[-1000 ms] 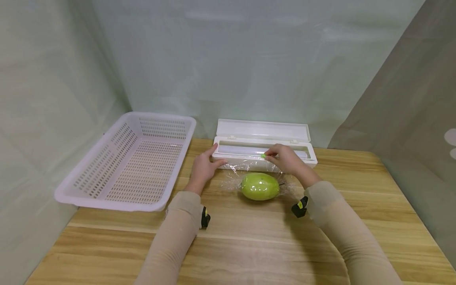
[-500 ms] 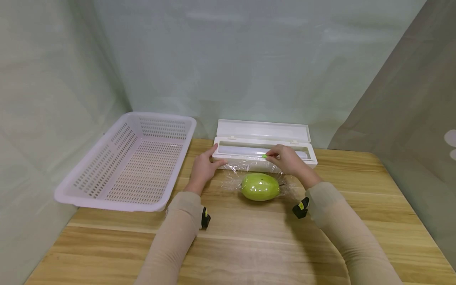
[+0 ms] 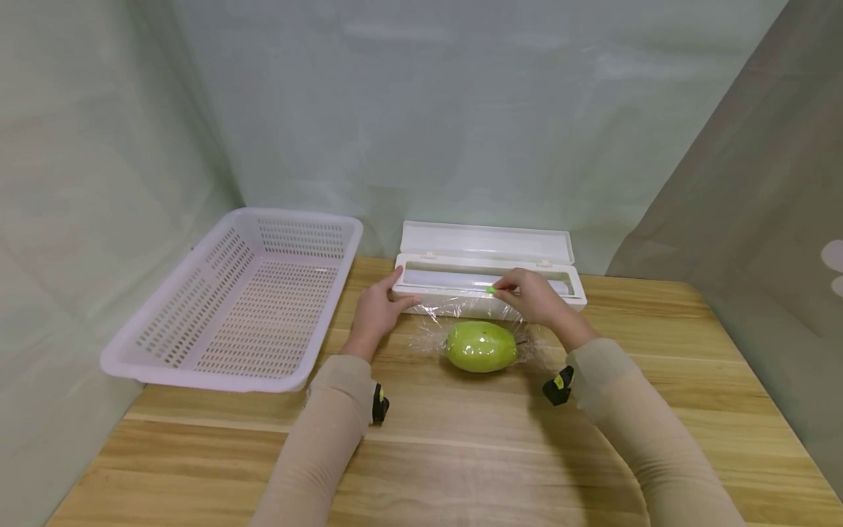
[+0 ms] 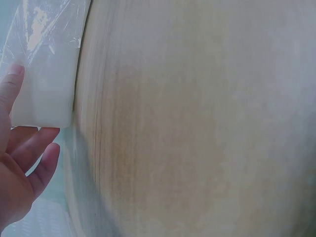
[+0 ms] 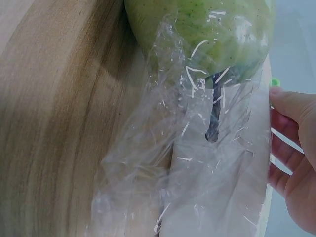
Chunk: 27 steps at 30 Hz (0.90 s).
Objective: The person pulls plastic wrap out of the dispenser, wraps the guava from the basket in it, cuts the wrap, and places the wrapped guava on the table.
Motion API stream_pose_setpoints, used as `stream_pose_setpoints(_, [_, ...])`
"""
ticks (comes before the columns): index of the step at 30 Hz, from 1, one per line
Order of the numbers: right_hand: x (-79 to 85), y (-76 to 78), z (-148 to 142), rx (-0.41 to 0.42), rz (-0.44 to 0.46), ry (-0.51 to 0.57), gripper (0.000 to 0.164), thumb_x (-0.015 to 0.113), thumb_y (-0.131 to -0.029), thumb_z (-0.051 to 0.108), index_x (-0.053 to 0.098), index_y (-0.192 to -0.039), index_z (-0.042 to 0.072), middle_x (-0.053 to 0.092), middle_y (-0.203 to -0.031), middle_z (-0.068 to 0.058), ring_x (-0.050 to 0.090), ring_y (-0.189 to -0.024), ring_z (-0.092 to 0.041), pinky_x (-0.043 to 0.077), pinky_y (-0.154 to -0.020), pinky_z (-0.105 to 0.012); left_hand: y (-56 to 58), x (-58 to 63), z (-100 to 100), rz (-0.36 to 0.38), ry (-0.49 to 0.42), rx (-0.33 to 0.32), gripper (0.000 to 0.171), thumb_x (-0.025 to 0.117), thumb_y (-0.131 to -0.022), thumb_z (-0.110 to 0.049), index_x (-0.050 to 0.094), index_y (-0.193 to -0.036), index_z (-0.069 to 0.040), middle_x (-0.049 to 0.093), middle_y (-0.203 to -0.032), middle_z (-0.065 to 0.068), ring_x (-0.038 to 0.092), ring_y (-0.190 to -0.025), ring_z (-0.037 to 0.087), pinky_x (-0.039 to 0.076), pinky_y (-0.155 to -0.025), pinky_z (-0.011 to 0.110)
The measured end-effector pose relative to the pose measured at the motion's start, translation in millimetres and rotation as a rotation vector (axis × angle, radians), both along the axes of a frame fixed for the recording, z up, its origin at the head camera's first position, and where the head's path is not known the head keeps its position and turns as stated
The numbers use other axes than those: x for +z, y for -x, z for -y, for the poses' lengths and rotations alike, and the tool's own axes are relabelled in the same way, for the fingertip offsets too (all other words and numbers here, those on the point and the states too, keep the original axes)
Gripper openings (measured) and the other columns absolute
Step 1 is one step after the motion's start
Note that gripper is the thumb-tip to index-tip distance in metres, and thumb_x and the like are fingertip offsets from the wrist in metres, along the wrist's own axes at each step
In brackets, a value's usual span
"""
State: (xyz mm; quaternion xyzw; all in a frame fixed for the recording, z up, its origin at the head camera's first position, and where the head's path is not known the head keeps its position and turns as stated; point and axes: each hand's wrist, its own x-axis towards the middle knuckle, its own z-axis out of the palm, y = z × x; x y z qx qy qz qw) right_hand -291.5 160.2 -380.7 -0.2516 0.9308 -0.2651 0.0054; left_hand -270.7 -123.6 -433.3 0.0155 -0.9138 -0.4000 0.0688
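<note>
A white cling film dispenser (image 3: 574,298) lies at the back of the table, its lid (image 3: 487,240) up and the film roll (image 3: 444,279) showing inside. My left hand (image 3: 375,315) grips its left end, thumb on the front face and fingers around the end. With thumb and fingertips, my right hand (image 3: 535,296) pinches a small green slide cutter (image 3: 491,289) on the front rim. Clear film (image 5: 143,143) runs down from that rim over a green pear (image 3: 481,347), which lies on its side before the dispenser, its dark stem (image 5: 214,113) pointing right.
A white slotted plastic basket (image 3: 316,337) stands at the left on the wooden table (image 3: 435,468). Grey-green sheeting (image 3: 461,132) hangs close behind the dispenser and along both sides.
My right hand has slid the green cutter slightly to the right along the rim. The left hand, dispenser and pear stay where they were.
</note>
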Motion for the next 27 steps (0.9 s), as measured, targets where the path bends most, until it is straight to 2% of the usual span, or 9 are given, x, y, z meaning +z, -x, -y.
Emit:
stream_pose_setpoints(5, [0.5, -0.6, -0.6, -0.002, -0.001, -0.003, 0.018, 0.059, -0.087, 0.018, 0.066, -0.098, 0.005, 0.063, -0.096, -0.009, 0.057, -0.089, -0.022, 0.048, -0.079, -0.037, -0.3, 0.3, -0.2, 0.007, -0.004, -0.002, 0.077, 0.066, -0.07, -0.049, 0.032, -0.137, -0.033, 0.044, -0.136, 0.006, 0.038, -0.054, 0.015, 0.042, -0.055, 0.029])
stream_pose_setpoints(15, [-0.2, 0.5, -2.8, 0.001, -0.007, -0.004, 0.018, 0.059, -0.086, 0.019, 0.066, -0.098, 0.006, 0.063, -0.097, -0.008, 0.058, -0.09, -0.022, 0.048, -0.081, -0.038, -1.2, 1.0, 0.3, 0.009, -0.004, -0.001, 0.077, 0.065, -0.07, -0.05, 0.032, -0.137, -0.033, 0.039, -0.139, 0.006, 0.038, -0.055, 0.016, 0.042, -0.061, 0.028])
stream_pose_setpoints(27, [-0.7, 0.6, -5.7, 0.002, -0.017, -0.004, 0.018, 0.06, -0.086, 0.018, 0.066, -0.098, 0.005, 0.063, -0.098, -0.01, 0.058, -0.092, -0.024, 0.047, -0.082, -0.039, -0.9, 1.0, 0.3, -0.012, -0.003, -0.002, 0.077, 0.067, -0.07, -0.048, 0.033, -0.137, -0.031, 0.04, -0.138, 0.006, 0.038, -0.054, 0.016, 0.042, -0.057, 0.029])
